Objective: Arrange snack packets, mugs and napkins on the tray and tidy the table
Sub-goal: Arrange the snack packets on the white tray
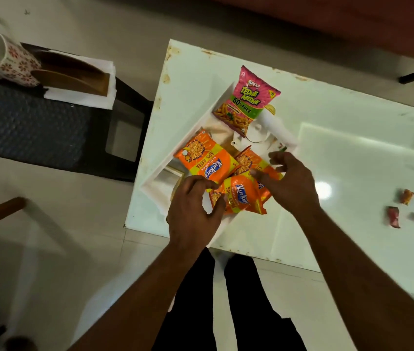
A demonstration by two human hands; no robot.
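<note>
A white tray (159, 188) sits turned like a diamond at the left end of the white table (353, 160). In it lie a pink snack packet (247, 100) at the far corner and three overlapping orange snack packets (200, 158) nearer me. A white mug-like shape (259, 138) lies between them; I cannot make it out clearly. My left hand (193, 211) pinches the left edge of the nearest orange packet (238, 196). My right hand (289, 181) hovers over the right-hand orange packet (247, 160), fingers spread, thumb touching it.
A floral mug (15, 64) stands on a dark chair (36, 127) at the upper left, beside a wooden holder (74, 79) with white napkins (81, 98). Torn wrapper scraps (394, 216) lie on the table's right side. The table's near edge is just before my legs.
</note>
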